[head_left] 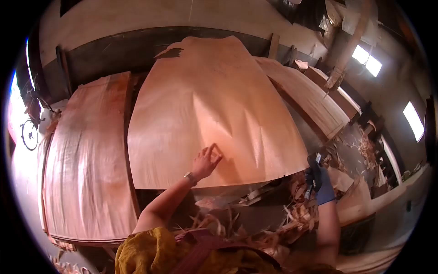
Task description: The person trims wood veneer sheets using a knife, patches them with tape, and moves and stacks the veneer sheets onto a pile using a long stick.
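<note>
A large thin sheet of wood veneer (169, 123) lies in front of me, its surface rippled with raised folds near the middle. My left hand (206, 163), bare and with a band at the wrist, is over the near half of the sheet. Its fingers are partly bent and apart, with nothing visible in them. At the sheet's near right corner is my right hand (322, 185) in a dark and blue glove. The fingers are wrapped round a slim tool with a pale, metallic-looking end (318, 158), which looks like a cutter; its blade cannot be made out.
Another veneer stack (86, 155) stands at the left, and a further stack (310, 93) lies at the back right. Torn veneer scraps (299, 214) litter the floor before me and to the right. A bicycle (30, 134) stands by the bright opening at far left.
</note>
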### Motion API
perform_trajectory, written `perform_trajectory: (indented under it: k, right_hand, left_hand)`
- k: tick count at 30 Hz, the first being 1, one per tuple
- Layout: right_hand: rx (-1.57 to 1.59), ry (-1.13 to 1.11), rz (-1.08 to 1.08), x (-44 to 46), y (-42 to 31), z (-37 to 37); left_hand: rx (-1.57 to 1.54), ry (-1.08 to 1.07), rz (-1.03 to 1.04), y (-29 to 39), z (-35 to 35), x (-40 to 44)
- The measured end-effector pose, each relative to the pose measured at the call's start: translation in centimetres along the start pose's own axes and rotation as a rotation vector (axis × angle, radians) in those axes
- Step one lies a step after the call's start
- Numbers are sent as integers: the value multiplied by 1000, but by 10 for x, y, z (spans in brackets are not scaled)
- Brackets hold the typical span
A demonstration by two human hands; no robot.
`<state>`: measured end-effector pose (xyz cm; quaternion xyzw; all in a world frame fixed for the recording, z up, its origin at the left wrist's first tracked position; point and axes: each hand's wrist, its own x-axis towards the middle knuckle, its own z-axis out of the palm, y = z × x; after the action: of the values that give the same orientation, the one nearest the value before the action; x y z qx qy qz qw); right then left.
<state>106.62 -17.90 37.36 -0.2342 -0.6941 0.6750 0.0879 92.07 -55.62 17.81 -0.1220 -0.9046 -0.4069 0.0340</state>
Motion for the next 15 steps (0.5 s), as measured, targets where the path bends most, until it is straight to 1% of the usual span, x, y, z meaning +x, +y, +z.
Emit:
perform_trajectory:
  k: [1, 2, 5, 6, 7, 10, 13, 14, 15]
  right_hand:
    - [-24, 2, -30, 18, -11, -14]
    - [-94, 92, -42, 38, -26, -25]
    - [-139, 102, -87, 77, -62, -50]
    - [-189, 60, -101, 102, -69, -74]
    - [-212, 76, -126, 119, -78, -88]
    - [-269, 109, -202, 171, -108, -121]
    - [-180, 92, -188, 215, -135, -150]
    - [-210, 84, -182, 230, -145, -161]
    - [-222, 73, -191, 243, -151, -173]
  left_hand:
    - [-40, -64, -7, 18, 19, 24]
    - [-125, -123, 7, 34, 39, 53]
    - [-365, -276, 37, 71, 95, 141]
    - [-444, -310, 32, 91, 117, 170]
    - [-524, -346, 25, 112, 133, 191]
    - [-672, -500, -14, 169, 165, 247]
    - [-696, -580, -116, 226, 196, 290]
    - [-739, -588, -171, 245, 208, 302]
    - [-750, -607, -151, 257, 230, 315]
